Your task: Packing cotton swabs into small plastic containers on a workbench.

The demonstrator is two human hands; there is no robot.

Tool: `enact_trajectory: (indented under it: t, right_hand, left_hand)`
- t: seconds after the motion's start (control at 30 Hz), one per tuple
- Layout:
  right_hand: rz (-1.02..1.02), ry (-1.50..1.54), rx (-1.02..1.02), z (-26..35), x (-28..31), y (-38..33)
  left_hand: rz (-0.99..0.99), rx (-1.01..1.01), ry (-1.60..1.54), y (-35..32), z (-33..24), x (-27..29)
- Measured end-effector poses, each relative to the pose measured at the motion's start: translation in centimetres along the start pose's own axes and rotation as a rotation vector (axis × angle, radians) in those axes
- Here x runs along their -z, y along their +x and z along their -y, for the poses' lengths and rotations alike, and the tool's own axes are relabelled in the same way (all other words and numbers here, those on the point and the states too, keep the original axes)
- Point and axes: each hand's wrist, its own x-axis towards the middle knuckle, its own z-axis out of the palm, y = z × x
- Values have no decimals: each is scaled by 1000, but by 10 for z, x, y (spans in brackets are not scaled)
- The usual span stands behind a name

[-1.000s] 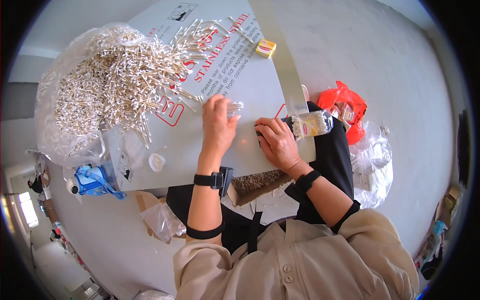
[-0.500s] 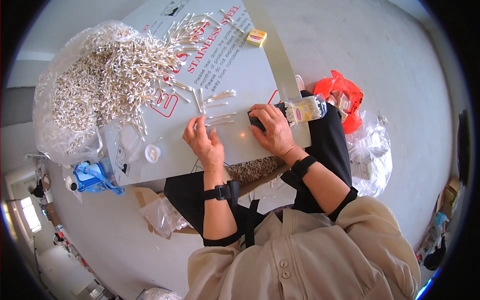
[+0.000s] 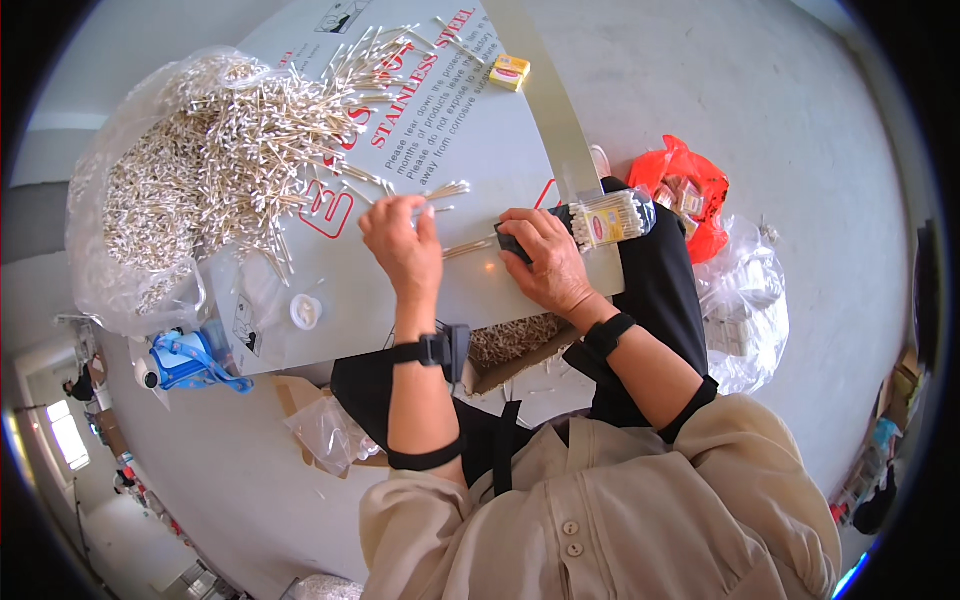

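Cotton swabs with pale wooden sticks are heaped in a large clear plastic bag at the ten o'clock side of the view, spilling onto the grey printed sheet-metal surface. At eight o'clock, below the heap, a blue plastic object with a blue strap is seen just beside the edge of the surface, and a small white round cap lies on the surface near it.

Toward the centre, the left hand is held over the surface, its fingers curled together and pinching a small bundle of swabs, whose tips fan out toward one o'clock. A black wrist strap is worn on the left forearm. A few loose swabs lie on the surface between the two hands.

Just right of centre, the right hand is closed around the dark end of a clear plastic swab container, which is held lying sideways at the three o'clock edge of the surface and is seen packed with swabs. At twelve o'clock a small yellow box rests on the surface, well apart from the hands. At two o'clock, off the surface, a red plastic bag lies on the floor, with clear plastic bags just beside it at three o'clock.
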Motion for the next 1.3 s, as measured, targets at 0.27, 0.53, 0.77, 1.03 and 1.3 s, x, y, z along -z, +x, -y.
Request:
enact_trajectory:
  t: [0.27, 0.53, 0.77, 1.03, 1.3]
  right_hand:
    - [3, 26, 23, 4, -5, 2]
    - [-42, 22, 14, -4, -4, -1]
    - [-61, 62, 30, -5, -5, -2]
    - [-94, 85, 12, -7, -6, -4]
    - [-120, 110, 5, -5, -7, -3]
  left_hand:
    - [-54, 162, -175, 47, 44, -11]
    - [514, 401, -730, -15, -22, 56]
    - [853, 154, -504, -95, -46, 73]
    - [763, 322, -462, -80, -36, 77]
    - [176, 52, -60, -52, -5, 34]
